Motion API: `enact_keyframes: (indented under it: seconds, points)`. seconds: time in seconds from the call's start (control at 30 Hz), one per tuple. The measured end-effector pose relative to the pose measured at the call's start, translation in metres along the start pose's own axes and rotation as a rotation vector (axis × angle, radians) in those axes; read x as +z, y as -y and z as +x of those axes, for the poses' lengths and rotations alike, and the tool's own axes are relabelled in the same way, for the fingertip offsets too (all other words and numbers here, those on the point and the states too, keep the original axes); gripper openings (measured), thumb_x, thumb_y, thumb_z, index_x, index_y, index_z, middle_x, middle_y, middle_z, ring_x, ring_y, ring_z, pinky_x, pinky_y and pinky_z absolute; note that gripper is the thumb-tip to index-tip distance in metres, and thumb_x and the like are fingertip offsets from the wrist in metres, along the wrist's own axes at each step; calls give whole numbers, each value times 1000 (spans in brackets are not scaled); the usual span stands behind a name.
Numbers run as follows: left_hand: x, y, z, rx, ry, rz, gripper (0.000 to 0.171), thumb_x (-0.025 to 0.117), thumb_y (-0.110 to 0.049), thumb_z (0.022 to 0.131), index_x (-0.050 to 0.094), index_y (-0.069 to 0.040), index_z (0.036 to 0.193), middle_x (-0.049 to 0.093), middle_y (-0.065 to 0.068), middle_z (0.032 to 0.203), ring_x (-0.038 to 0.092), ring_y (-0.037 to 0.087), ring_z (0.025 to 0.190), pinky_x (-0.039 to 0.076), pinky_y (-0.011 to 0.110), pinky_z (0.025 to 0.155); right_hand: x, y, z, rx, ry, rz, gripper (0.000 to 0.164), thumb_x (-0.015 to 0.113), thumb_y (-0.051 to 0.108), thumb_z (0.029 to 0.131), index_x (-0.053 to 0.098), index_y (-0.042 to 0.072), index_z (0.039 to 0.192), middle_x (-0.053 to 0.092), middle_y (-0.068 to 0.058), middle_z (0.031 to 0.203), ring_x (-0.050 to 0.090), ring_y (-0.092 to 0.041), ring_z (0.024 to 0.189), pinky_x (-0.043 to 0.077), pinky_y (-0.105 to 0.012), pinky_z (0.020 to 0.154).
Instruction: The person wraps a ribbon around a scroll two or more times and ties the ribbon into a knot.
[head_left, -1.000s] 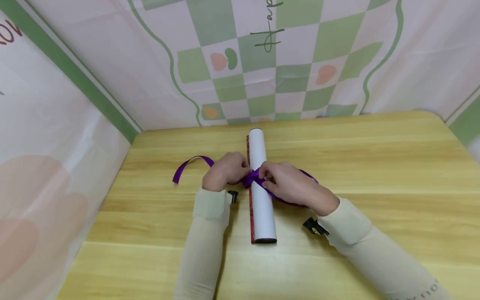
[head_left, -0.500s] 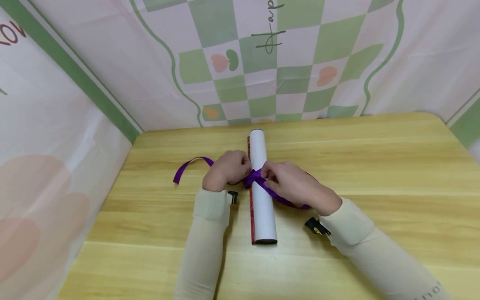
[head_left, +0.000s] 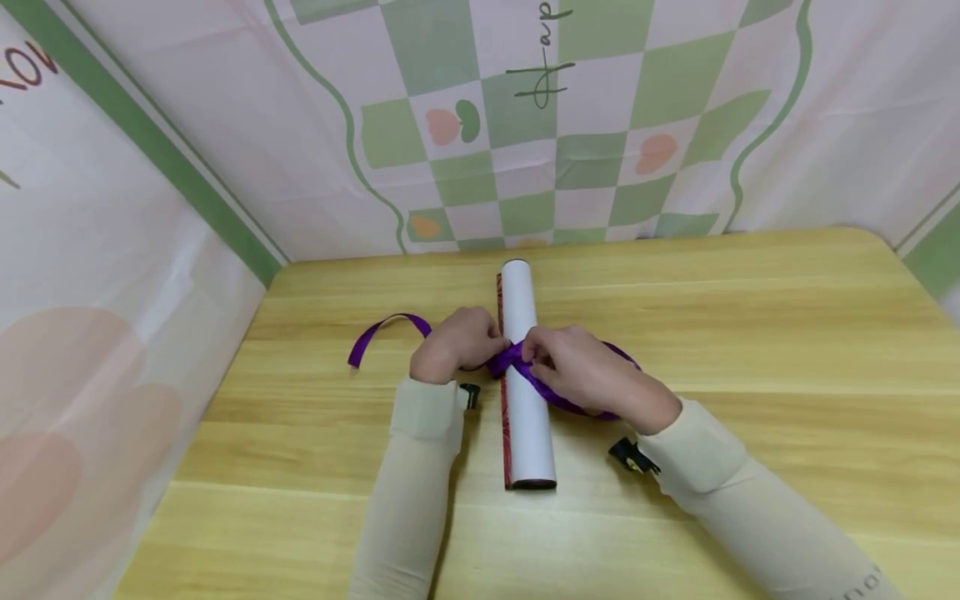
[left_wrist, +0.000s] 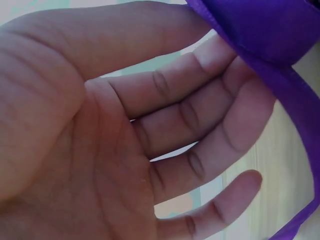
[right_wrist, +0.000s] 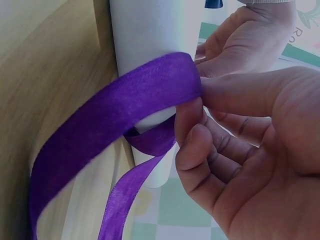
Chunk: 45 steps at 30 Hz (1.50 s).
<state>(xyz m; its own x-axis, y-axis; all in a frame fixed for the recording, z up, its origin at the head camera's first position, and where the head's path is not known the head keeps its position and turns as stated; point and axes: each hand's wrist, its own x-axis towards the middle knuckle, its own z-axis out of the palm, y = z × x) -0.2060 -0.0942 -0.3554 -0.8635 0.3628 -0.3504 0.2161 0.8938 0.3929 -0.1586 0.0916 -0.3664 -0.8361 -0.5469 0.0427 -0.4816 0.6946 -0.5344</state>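
Observation:
A white rolled scroll [head_left: 531, 442] with a red patterned edge lies lengthwise on the wooden table. Round its middle a purple ribbon [right_wrist: 125, 92] crosses over itself. From the left side my left hand [head_left: 459, 342] pinches the ribbon close to the crossing; in the left wrist view its thumb and fingertips meet at the purple band [left_wrist: 270, 35], while the little finger stands apart. My right hand [head_left: 581, 371] pinches a ribbon loop between thumb and forefinger above the scroll, its other fingers curled. The exact crossing is partly hidden by the fingers.
One loose ribbon end [head_left: 366, 343] curves over the table to the left. Black wrist cameras [head_left: 633, 456] hang under both sleeves. A printed, checkered cloth [head_left: 525, 158] rises behind the table's far edge, and another printed cloth stands on the left.
Both hands keep their hold on the ribbon near the scroll's middle, with only slight finger movement. The whole view has shifted a little.

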Motion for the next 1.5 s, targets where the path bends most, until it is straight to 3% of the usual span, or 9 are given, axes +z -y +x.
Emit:
enact_keyframes:
  seconds: [0.37, 0.7, 0.93, 1.03, 1.13, 1.23, 1.33, 1.43, 1.5]
  points:
    - [3, -2, 2, 14, -34, 15, 41, 52, -25, 92, 42, -15, 54, 38, -5, 50, 39, 11, 47, 33, 23, 46, 1, 1, -1, 5, 5, 18, 11, 59, 15, 91, 60, 10, 101, 63, 1, 87, 56, -10, 71, 49, -27, 65]
    - [3, 0, 1, 25, -69, -3, 31, 49, -19, 88, 41, -14, 58, 38, -4, 52, 39, 11, 47, 32, 24, 46, 1, -1, -2, 22, 11, 19, 12, 59, 16, 91, 59, 10, 101, 64, 1, 87, 56, -10, 72, 49, -28, 66]
    - [-6, 0, -6, 14, -380, -52, 18, 48, -24, 89, 55, -16, 75, 51, -3, 65, 48, 13, 56, 39, 27, 49, -8, -5, 0, 38, -53, 17, 11, 58, 18, 92, 62, 9, 97, 62, 2, 80, 53, -11, 66, 47, -30, 61]
    - [-11, -4, -7, 119, -541, -95, 18, 48, -28, 93, 61, -17, 86, 59, -5, 77, 53, 10, 64, 43, 25, 54, -12, -7, 2, 58, -101, 42, 18, 55, 22, 94, 63, 7, 101, 62, 0, 83, 55, -12, 67, 48, -30, 61]
    - [-15, -9, -6, 314, -627, -137, 19, 50, -28, 95, 64, -15, 93, 63, -6, 85, 56, 6, 72, 47, 21, 63, -15, -8, 3, 79, -171, 54, 34, 53, 30, 95, 62, 3, 114, 63, -4, 93, 58, -16, 77, 50, -33, 67]
    - [-16, -16, -7, 514, -632, -194, 19, 51, -26, 96, 64, -12, 95, 65, -5, 87, 56, 4, 75, 48, 20, 67, -18, -9, 5, 76, -224, 41, 37, 54, 34, 95, 62, 3, 115, 62, -8, 99, 58, -21, 86, 50, -36, 71]
    - [-16, -21, -9, 630, -603, -246, 18, 51, -23, 96, 63, -10, 95, 65, -4, 86, 56, 3, 73, 49, 20, 66, -20, -10, 5, 54, -229, 29, 24, 56, 30, 94, 65, 7, 93, 62, -6, 86, 57, -19, 74, 49, -34, 63]
    - [-16, -22, -11, 570, -510, -253, 22, 51, -27, 97, 65, -10, 98, 65, -4, 90, 57, 4, 75, 48, 20, 67, -22, -10, 6, 48, -223, 26, 26, 56, 26, 94, 61, 9, 75, 57, -2, 70, 50, -14, 58, 44, -31, 53]
    - [-15, -20, -11, 461, -387, -234, 28, 52, -34, 96, 65, -11, 105, 65, -4, 95, 57, 5, 80, 48, 21, 70, -25, -10, 4, 61, -224, 46, 27, 54, 26, 95, 65, 8, 80, 55, -2, 65, 46, -14, 51, 41, -30, 48]
